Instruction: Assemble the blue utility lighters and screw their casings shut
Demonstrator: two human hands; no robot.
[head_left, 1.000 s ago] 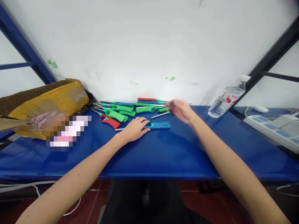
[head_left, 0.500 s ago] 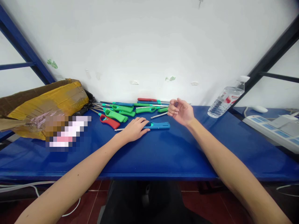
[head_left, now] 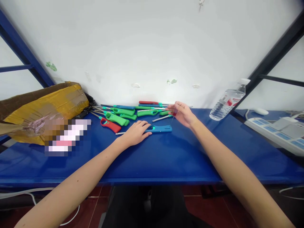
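My left hand (head_left: pixel 136 133) lies over the front part of a blue lighter (head_left: pixel 162 129), pressing it to the table, its metal tube showing left of the palm. Over the lighter's right end, my right hand (head_left: pixel 184 115) pinches a thin tool (head_left: pixel 174 113) with a small dark reddish handle. The tool's fine shaft slants down towards the handle's end; whether it touches is hard to tell. Behind the hands lies a pile of lighters, among them a green lighter (head_left: pixel 117 119), a red lighter (head_left: pixel 110 125) and another red lighter (head_left: pixel 149 102) by the wall.
A torn cardboard box (head_left: pixel 47 104) with yellow tape occupies the left of the blue table (head_left: pixel 152 164), beside a blurred patch. At the right, a water bottle (head_left: pixel 226 101) leans near the metal frame (head_left: pixel 267 60). Further right is a white power strip (head_left: pixel 277 133) with plugs.
My right hand has moved slightly down and left and tipped over, bringing the thin shaft closer to the blue lighter's end. My left hand stays on the lighter. The view has shifted slightly.
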